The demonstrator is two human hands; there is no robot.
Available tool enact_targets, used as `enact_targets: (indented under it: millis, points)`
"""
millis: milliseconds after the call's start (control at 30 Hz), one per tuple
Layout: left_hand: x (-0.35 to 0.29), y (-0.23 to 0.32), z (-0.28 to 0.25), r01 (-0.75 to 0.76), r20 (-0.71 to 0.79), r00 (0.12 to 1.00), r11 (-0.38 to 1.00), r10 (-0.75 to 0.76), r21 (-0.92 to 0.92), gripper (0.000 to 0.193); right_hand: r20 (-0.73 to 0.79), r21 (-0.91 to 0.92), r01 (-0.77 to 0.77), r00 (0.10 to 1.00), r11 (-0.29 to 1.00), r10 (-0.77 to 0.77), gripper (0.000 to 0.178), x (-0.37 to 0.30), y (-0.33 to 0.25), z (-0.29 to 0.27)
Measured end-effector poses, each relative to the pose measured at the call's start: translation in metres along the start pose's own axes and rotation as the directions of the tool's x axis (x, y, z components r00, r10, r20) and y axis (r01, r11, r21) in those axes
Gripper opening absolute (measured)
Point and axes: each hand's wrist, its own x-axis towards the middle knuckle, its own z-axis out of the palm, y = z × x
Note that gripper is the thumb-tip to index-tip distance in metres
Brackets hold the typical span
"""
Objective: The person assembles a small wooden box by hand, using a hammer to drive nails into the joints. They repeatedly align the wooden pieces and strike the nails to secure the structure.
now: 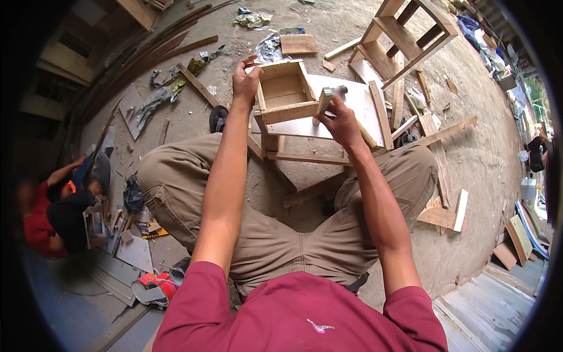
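Observation:
A small open-topped wooden box (287,111), like a drawer, sits tilted over the near left part of a low wooden stand with a white top (311,128). My left hand (245,82) is closed round the box's left wall, its fingers at the far left corner. My right hand (341,122) is closed on a small block with a greenish face (324,101), held upright by the box's near right corner. A dark rounded end (340,90) shows just beyond those fingers; I cannot make out what it belongs to. Part of the block is hidden by my fingers.
A wooden frame with shelves (399,38) stands at the far right. Loose planks (443,132), offcuts (298,44) and crumpled plastic (161,97) lie on the ground. Red cans (155,287) stand at the lower left. Another person (58,211) sits at the left among wood pieces.

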Motion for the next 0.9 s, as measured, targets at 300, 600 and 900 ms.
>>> enact_targets:
  millis: [300,600,900]
  points:
    - [0.003,-0.012,0.0,-0.044,-0.032,0.999,0.996,0.042,-0.077,0.041,0.109,0.034,-0.009,0.994,0.999,0.006,0.033,0.002,-0.013,0.002]
    - [0.003,-0.009,0.006,-0.075,-0.134,0.99,0.984,0.053,-0.163,0.034,0.17,-0.076,-0.023,0.985,0.997,0.036,0.04,0.001,-0.018,0.003]
    - [0.002,-0.011,0.005,-0.004,-0.098,0.995,0.953,-0.027,-0.302,0.039,0.17,-0.068,0.023,0.985,0.997,-0.011,0.043,-0.002,0.0,0.008]
